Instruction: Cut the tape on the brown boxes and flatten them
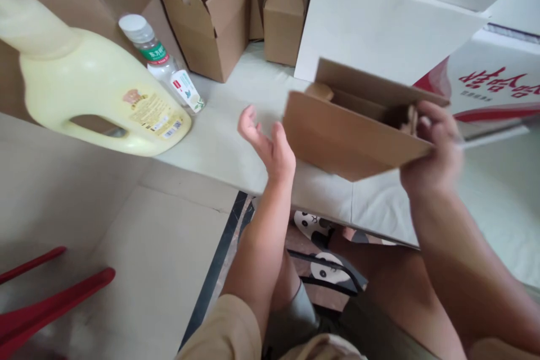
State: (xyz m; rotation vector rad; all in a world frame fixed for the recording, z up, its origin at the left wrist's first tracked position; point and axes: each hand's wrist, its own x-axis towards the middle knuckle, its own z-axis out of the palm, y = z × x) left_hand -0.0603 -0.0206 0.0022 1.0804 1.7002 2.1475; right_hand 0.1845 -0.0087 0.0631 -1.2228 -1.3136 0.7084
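A small brown cardboard box (354, 138), its top uncovered, is tilted above the pale tabletop. My right hand (436, 149) grips its right end, with the fingers hooked over the edge near a folded flap; the hand is a little blurred. To the left of the box, my left hand (270, 146) is raised with its fingers apart and curled, holding nothing. A narrow gap seems to lie between it and the box's left end, though whether they touch is hard to tell.
A large yellow jug (101, 84) and a clear plastic bottle (158, 59) stand on the left. Two brown boxes, one wide (230, 22) and one narrow (284, 28), sit behind. White cartons (379, 28) fill the back right. Below left are red chair parts (63, 304).
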